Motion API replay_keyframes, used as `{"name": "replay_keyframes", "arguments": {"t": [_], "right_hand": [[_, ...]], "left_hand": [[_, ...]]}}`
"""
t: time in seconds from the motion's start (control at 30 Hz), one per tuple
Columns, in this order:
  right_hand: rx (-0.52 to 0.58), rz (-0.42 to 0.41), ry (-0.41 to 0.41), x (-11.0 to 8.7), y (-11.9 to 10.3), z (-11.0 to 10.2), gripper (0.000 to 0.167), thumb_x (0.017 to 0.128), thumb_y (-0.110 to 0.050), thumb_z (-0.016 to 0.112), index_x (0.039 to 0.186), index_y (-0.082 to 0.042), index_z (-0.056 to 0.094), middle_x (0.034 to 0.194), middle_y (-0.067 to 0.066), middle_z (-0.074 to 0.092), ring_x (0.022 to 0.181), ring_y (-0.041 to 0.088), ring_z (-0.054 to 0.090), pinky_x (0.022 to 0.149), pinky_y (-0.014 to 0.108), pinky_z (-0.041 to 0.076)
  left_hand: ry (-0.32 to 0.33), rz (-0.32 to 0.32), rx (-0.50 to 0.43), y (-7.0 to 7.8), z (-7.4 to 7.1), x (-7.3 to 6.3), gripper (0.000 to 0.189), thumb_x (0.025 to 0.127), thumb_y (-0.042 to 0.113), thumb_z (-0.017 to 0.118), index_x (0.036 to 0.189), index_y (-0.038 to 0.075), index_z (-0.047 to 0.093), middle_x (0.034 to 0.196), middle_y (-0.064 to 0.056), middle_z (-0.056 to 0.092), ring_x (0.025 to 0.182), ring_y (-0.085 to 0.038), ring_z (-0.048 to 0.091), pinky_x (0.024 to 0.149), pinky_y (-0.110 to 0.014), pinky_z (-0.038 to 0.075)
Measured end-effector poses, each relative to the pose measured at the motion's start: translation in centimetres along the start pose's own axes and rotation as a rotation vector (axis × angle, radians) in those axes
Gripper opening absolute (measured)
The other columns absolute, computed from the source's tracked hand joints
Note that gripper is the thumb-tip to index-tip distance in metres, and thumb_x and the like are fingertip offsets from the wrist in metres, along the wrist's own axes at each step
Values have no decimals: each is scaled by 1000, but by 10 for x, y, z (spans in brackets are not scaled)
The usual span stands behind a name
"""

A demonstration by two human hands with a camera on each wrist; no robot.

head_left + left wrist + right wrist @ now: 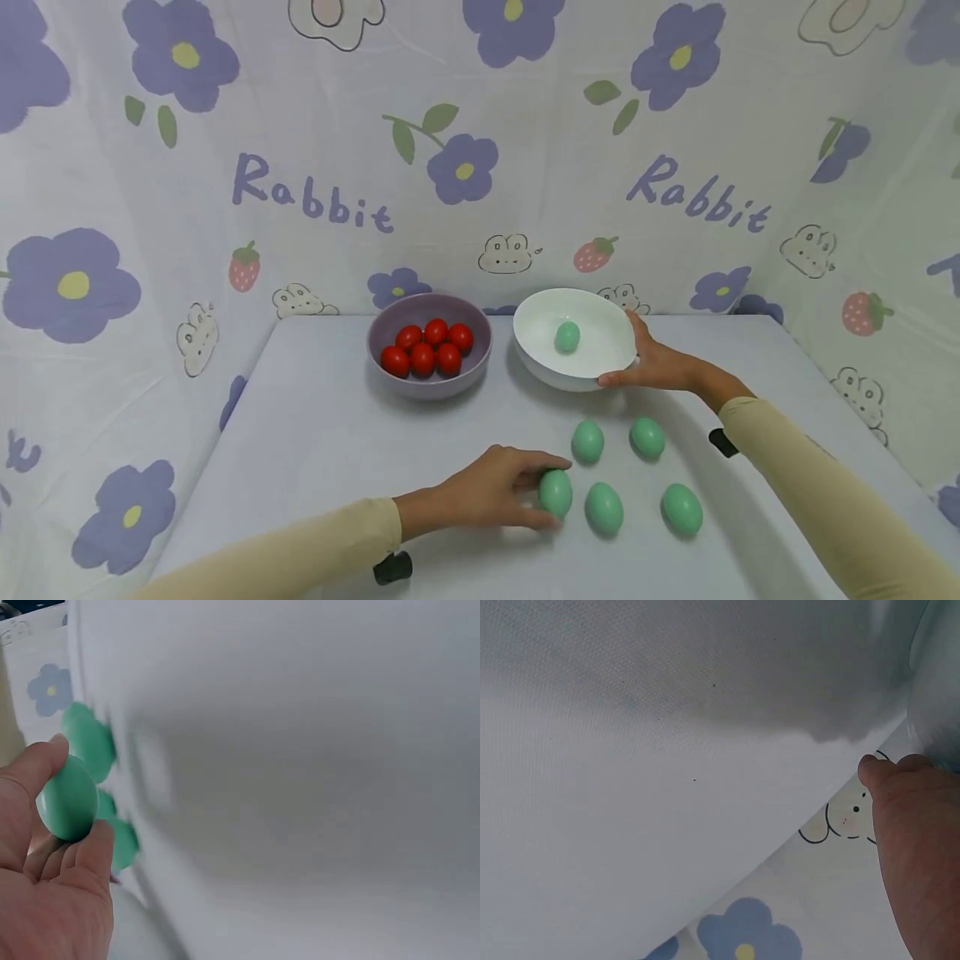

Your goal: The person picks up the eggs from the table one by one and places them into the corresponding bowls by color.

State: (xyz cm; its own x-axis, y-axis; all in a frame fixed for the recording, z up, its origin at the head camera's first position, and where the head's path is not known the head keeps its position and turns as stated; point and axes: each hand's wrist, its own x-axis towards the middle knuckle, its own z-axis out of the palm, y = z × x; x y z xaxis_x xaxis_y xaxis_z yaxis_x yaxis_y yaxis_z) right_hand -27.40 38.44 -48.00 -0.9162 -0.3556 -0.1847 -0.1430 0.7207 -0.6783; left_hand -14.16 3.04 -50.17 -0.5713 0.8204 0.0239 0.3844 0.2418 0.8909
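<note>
Near the front of the table my left hand (498, 487) pinches a green egg (556, 495) between thumb and fingers. In the left wrist view the same egg (69, 799) sits at the fingertips, with other green eggs (88, 742) behind it. My right hand (656, 360) grips the right side of a white bowl (540, 367), thumb at the front and fingers round the back. Inside that bowl lies one green egg (567, 337). The right wrist view catches only part of this hand (919, 832) against the bowl's side (941, 690).
Several loose green eggs (604, 508) lie on the white table (315, 433) right of the left hand and below the bowl. A purple bowl (430, 388) with several red eggs (423, 359) stands left of the white one. Behind rises a patterned cloth (525, 208).
</note>
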Motion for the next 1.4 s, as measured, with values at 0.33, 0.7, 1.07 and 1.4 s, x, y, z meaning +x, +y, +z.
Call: {"name": "replay_keyframes", "arguments": {"t": [0.33,0.7,1.07,1.4], "right_hand": [[33,-31,2,-2,-4,0,135,86,-41,87,166,-15,-19,172,27,0,152,49,26,119,75,25],[50,7,-3,-3,1,1,136,86,-45,86,165,-16,-21,170,26,3,152,47,25,120,72,27],[55,-5,-4,-2,4,-2,135,87,-47,86,165,-16,-19,171,23,4,153,45,25,121,72,25],[55,56,-9,-2,5,-4,139,85,-53,86,165,-19,-22,173,22,3,156,45,21,123,69,22]], "left_hand": [[53,38,-110,46,-53,30,72,87,12,89,151,9,57,150,-6,62,131,-5,62,101,-21,53],[217,64,47,65,-107,83,71,89,13,88,151,3,55,151,-10,59,137,-20,60,103,-24,53],[249,7,323,46,-138,132,70,92,18,85,151,0,53,146,-11,63,132,-21,64,107,-26,52],[145,-128,604,25,-142,165,69,93,19,85,152,1,53,148,-12,62,130,-23,61,113,-34,49]]}}
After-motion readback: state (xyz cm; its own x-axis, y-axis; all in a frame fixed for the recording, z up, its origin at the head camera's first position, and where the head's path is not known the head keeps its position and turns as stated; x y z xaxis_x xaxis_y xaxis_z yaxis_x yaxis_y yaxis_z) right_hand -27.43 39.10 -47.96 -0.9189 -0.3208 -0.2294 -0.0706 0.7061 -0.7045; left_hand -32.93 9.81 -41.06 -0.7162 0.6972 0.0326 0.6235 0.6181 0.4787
